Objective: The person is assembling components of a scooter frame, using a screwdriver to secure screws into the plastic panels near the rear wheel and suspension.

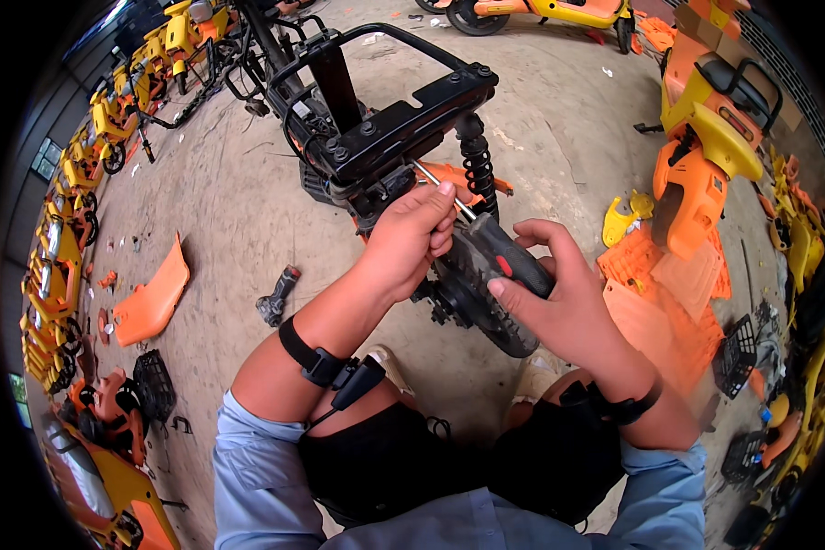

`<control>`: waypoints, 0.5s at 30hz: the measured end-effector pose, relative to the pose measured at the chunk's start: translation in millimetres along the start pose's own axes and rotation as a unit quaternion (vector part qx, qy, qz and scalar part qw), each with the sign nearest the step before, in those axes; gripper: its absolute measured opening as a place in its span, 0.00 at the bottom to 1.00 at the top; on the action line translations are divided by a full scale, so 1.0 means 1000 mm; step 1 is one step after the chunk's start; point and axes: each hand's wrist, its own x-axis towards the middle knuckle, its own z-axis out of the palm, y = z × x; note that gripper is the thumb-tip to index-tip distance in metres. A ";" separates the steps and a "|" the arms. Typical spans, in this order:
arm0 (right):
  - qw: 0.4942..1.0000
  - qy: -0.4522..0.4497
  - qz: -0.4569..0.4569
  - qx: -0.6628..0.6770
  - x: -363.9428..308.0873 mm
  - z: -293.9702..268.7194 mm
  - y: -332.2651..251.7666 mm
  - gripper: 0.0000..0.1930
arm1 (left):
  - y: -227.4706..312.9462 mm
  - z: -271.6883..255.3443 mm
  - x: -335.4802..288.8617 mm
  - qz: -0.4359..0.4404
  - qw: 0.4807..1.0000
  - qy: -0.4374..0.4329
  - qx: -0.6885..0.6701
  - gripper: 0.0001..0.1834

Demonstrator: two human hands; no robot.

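Note:
A screwdriver with a dark grey handle (506,257) and a red mark slants across in front of me, its metal shaft reaching up and left under the rear of a stripped black scooter frame (422,119). My left hand (403,236) is closed around the shaft. Around the handle, my right hand (573,307) curls its thumb and fingers. The screwdriver's tip is hidden among the frame's parts. Beside the shaft stands a black coil shock absorber (476,156). Below both hands is the scooter's rear wheel (502,325), partly covered by the handle.
A cordless power tool (278,295) lies on the floor left of my left forearm. Farther left is a curved orange panel (154,295). Orange panels (655,307) and a yellow-orange scooter body (701,174) stand at right. Scooters (64,220) line the left wall.

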 end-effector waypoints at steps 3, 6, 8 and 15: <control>0.970 0.037 -0.144 -0.194 0.000 0.001 0.003 0.20 | 0.000 0.001 -0.001 0.005 1.000 0.008 0.007 0.17; 0.976 0.029 -0.122 -0.177 0.000 0.004 0.008 0.17 | 0.000 0.002 0.000 -0.003 1.000 0.013 -0.015 0.17; 0.999 -0.027 0.020 0.016 0.001 0.001 0.006 0.15 | 0.005 0.004 -0.002 -0.009 0.999 0.010 -0.039 0.17; 0.948 -0.081 0.201 0.232 0.006 0.000 -0.001 0.16 | 0.004 -0.002 -0.003 0.002 1.000 0.018 0.012 0.17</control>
